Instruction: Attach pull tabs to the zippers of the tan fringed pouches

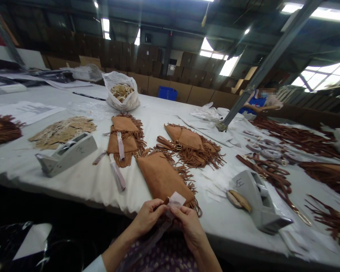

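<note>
My left hand (147,216) and my right hand (187,223) meet at the near table edge, fingers pinched together on a small white piece of tissue paper (175,199) wrapped round a strap end. The strap belongs to a brown suede fringed bag (162,177) lying just beyond my hands, tilted toward me. A translucent strip (150,241) hangs down from between my hands over my lap.
Two grey tape dispensers stand on the white table (96,185), one at the left (66,154), one at the right (259,202). More fringed bags (124,138) (191,145), brown straps (268,170), paper tags (64,130) and a white plastic bag (121,94) lie farther back. Another person (260,100) works at the far right.
</note>
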Demonstrator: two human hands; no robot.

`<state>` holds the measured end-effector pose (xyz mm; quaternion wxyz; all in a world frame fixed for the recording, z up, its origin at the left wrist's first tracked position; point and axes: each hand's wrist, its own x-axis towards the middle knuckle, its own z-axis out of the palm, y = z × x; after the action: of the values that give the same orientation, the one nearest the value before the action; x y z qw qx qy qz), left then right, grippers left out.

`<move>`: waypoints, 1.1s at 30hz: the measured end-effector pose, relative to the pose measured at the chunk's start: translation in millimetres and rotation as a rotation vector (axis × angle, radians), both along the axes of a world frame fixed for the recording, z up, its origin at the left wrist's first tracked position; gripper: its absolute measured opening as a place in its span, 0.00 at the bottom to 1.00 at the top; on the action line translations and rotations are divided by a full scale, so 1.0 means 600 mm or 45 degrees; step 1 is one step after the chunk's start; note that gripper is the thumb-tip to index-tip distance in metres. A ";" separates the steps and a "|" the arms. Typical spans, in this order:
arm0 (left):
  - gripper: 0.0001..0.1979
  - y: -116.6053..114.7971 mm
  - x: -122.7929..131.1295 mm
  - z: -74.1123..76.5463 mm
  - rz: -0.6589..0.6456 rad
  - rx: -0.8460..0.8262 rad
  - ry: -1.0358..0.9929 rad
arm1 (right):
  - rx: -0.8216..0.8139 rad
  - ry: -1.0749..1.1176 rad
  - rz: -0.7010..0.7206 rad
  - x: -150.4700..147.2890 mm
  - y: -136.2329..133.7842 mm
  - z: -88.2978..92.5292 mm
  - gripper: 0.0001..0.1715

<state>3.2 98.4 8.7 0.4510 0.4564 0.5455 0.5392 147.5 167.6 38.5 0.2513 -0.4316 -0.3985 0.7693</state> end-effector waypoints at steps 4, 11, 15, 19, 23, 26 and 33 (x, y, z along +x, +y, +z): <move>0.15 -0.001 0.000 0.001 0.042 0.055 0.056 | -0.200 0.110 -0.272 -0.007 0.006 -0.014 0.19; 0.16 -0.002 0.002 0.005 0.077 0.042 0.146 | -0.245 0.140 -0.395 -0.012 0.008 -0.007 0.17; 0.16 -0.002 0.002 0.009 0.068 0.014 0.141 | -0.109 0.106 -0.325 -0.010 0.007 -0.003 0.18; 0.16 -0.001 0.002 0.008 0.070 0.007 0.144 | -0.051 0.079 -0.269 -0.007 0.005 0.000 0.18; 0.17 0.001 0.002 0.010 0.066 0.017 0.195 | -0.102 0.063 -0.220 -0.005 0.005 0.007 0.19; 0.18 0.002 0.001 0.011 0.062 0.026 0.228 | -0.007 0.013 -0.138 -0.005 0.005 0.012 0.20; 0.11 -0.002 0.000 0.007 0.074 -0.011 0.098 | 0.467 -0.264 0.071 -0.005 0.003 0.012 0.22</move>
<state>3.2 97.2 12.8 0.4158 0.4590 0.5777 0.5317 144.3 169.2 45.9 0.2620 -0.4443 -0.5674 0.6419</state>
